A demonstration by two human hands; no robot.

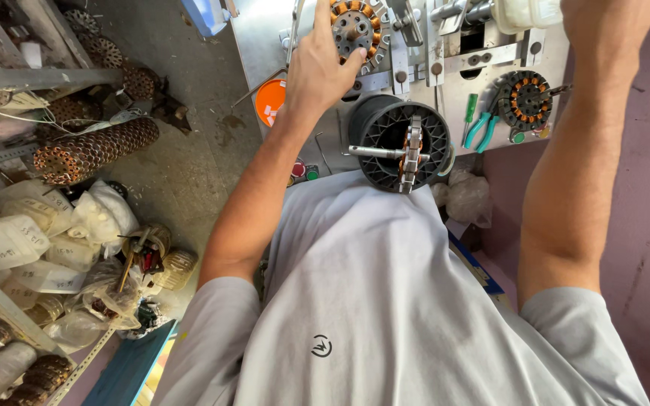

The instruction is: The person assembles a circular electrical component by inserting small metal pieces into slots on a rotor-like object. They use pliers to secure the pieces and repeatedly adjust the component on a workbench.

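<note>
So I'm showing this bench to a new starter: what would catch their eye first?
Probably the left hand gripping a copper-wound stator on the metal machine plate at top centre. Just below sits a big black spool, and a second stator lies to its right beside green-handled pliers. The right hand is out of view.

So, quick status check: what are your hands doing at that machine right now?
Left hand gripping the copper-wound stator on the winding machine. Right hand above frame, only the forearm showing. Black spool below; nothing blocking.
</note>
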